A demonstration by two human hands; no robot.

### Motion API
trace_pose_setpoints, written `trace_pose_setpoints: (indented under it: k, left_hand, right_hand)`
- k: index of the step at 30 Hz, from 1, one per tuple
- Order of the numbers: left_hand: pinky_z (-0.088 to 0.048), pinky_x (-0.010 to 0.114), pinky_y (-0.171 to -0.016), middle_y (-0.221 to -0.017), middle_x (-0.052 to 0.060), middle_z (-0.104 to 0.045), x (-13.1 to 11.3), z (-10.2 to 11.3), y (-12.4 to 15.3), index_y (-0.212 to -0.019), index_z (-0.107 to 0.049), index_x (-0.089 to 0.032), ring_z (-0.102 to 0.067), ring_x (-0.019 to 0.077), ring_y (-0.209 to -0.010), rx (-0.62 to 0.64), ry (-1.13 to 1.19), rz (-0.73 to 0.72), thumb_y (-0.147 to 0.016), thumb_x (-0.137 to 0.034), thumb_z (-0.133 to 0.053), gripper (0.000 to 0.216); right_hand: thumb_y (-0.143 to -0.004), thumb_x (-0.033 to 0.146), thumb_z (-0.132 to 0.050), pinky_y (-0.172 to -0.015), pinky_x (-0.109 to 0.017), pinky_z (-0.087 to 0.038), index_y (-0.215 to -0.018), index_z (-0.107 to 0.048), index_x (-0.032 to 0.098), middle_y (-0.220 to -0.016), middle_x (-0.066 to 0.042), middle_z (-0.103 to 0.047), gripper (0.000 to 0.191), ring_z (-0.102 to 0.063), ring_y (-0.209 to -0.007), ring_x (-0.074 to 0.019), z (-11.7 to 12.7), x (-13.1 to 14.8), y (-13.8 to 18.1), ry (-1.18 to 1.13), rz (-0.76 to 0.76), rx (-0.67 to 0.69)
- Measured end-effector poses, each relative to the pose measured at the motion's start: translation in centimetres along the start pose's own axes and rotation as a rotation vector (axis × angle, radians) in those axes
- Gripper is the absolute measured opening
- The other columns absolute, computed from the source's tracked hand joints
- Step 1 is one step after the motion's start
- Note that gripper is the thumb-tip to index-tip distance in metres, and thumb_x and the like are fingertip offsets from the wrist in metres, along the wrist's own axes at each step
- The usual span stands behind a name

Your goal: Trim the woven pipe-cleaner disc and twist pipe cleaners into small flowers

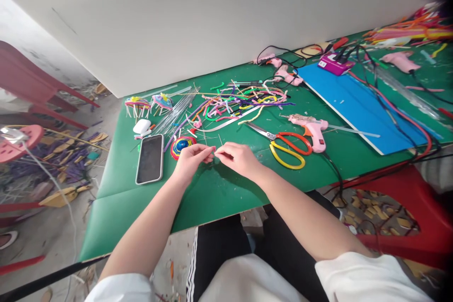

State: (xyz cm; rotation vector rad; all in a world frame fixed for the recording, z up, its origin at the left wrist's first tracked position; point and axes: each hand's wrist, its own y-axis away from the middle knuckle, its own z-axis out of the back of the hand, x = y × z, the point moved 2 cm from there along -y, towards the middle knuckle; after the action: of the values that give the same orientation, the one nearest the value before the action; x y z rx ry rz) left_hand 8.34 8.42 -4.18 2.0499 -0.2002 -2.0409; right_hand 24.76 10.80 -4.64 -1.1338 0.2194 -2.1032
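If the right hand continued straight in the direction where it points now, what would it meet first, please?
Most likely the left hand: the right hand points toward it, nearly fingertip to fingertip. Whether they already touch, the picture does not show clearly.

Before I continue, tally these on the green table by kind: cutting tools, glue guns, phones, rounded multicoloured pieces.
Orange-and-yellow-handled metal scissors: 1
Pink plastic glue guns: 4
White-edged rectangular black phone: 1
Rounded multicoloured pieces: 3
Total: 9
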Motion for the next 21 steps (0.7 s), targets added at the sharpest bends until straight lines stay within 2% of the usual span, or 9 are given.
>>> trace_pose_setpoints:
  k: [4,8,15,21]
  left_hand:
    - [-0.045,0.019,-0.058,-0.061,0.001,-0.062,-0.09,0.13,0.09,-0.073,-0.067,-0.012,-0.056,0.0071,-0.057,0.170,0.283,0.122,-0.067,-0.032,-0.074,0.022]
    - [-0.045,0.017,-0.059,-0.062,0.000,-0.060,0.13,0.28,0.23,-0.077,-0.069,-0.012,-0.053,0.0049,-0.057,0.278,0.393,0.177,-0.067,-0.027,-0.074,0.020]
    - [-0.040,0.019,-0.053,-0.048,-0.002,-0.051,0.42,0.34,-0.07,-0.060,-0.063,-0.012,-0.049,0.0067,-0.050,0.335,0.314,0.119,-0.070,-0.038,-0.071,0.029]
    - [-0.040,0.019,-0.052,-0.057,-0.002,-0.055,0.11,0.25,-0.01,-0.074,-0.068,-0.014,-0.050,0.0069,-0.053,0.275,0.330,0.077,-0.068,-0.033,-0.073,0.020]
  right_hand:
    - [-0.086,0.023,-0.050,-0.058,-0.021,-0.037,-0.086,-0.064,0.020,-0.076,-0.001,-0.065,0.015,-0.055,-0.063,-0.0100,0.30,-0.50,-0.05,0.139,-0.037,-0.036]
    - [-0.086,0.025,-0.050,-0.056,-0.021,-0.035,-0.083,-0.064,0.019,-0.071,0.000,-0.062,0.015,-0.053,-0.062,-0.0097,0.68,-0.54,-0.20,0.151,-0.101,-0.038]
    - [-0.086,0.027,-0.050,-0.056,-0.021,-0.032,-0.080,-0.063,0.020,-0.070,0.002,-0.060,0.015,-0.051,-0.060,-0.0086,0.26,-0.43,-0.11,0.153,-0.149,0.018]
    - [-0.086,0.026,-0.050,-0.056,-0.021,-0.033,-0.080,-0.062,0.019,-0.071,0.001,-0.061,0.015,-0.051,-0.061,-0.0091,0.29,-0.38,-0.21,0.128,-0.180,0.031]
